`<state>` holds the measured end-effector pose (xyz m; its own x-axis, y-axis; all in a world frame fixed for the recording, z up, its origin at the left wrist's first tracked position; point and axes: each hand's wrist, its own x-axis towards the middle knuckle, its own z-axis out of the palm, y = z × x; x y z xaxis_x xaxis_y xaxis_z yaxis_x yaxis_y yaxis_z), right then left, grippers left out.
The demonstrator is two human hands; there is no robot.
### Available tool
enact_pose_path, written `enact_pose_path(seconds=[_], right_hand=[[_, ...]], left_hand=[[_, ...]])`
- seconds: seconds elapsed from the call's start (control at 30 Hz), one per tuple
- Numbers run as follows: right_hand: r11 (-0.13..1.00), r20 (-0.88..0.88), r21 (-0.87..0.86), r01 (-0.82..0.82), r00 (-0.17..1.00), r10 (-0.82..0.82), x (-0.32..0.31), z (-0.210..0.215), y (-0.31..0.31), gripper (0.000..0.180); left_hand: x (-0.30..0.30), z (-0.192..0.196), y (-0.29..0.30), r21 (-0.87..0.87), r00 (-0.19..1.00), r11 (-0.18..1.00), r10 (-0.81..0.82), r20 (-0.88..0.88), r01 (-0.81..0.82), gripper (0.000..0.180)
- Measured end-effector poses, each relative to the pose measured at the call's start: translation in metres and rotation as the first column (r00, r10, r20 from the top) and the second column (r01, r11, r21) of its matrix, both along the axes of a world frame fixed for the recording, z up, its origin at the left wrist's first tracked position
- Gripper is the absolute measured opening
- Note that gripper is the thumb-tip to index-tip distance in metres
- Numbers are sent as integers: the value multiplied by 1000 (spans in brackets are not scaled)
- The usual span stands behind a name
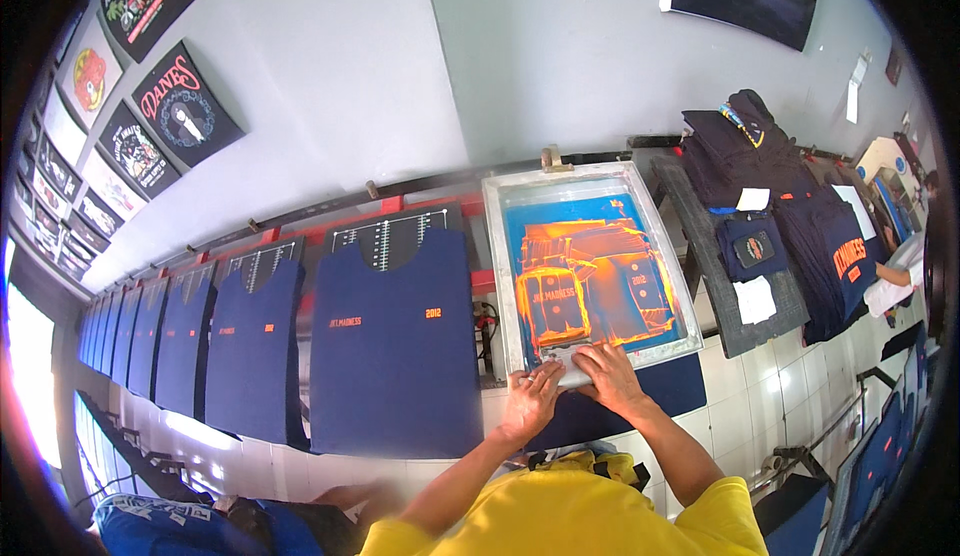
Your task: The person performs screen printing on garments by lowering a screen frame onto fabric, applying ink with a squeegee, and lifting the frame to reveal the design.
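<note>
A metal screen-printing frame [680, 294] lies over a platen, its blue mesh smeared with orange ink [610, 301]. At the frame's near end, both hands grip a pale-handled squeegee [569, 364]. My left hand [535, 396] is closed over its left part, and my right hand [608, 376] over its right part. The squeegee's blade edge is mostly hidden beneath the fingers. From under the frame's near edge shows the bottom of a dark blue shirt [640, 396].
A row of platens carrying dark blue shirts [395, 346] with small orange prints runs leftward. At right, folded dark garments [825, 261] lie on a black platen [735, 306]. A person's hand [893, 275] is at far right; another person in blue [175, 528] is at lower left.
</note>
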<state>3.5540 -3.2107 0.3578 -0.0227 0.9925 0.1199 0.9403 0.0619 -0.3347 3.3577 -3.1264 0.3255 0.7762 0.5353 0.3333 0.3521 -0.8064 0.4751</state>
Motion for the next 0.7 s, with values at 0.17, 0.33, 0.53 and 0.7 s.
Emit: enact_pose_path(seconds=[0.17,0.33,0.53,0.7], right_hand=[[1000,-68,22,10,998,-9,-6,6,-10,56],[947,-251,197,252,947,-200,52,-5,-13,41],[656,-9,244,715,678,-735,190,-55,-28,28],[602,-338,-76,795,548,-765,242,-126,-29,29]], left_hand=[[-4,-4,-3,-83,996,996,-38,86,45,36],[-10,-15,26,-369,935,924,216,282,-102,35],[-4,-44,74,-655,829,660,552,92,-367,45],[7,-42,89,-812,864,444,484,-139,-380,48]])
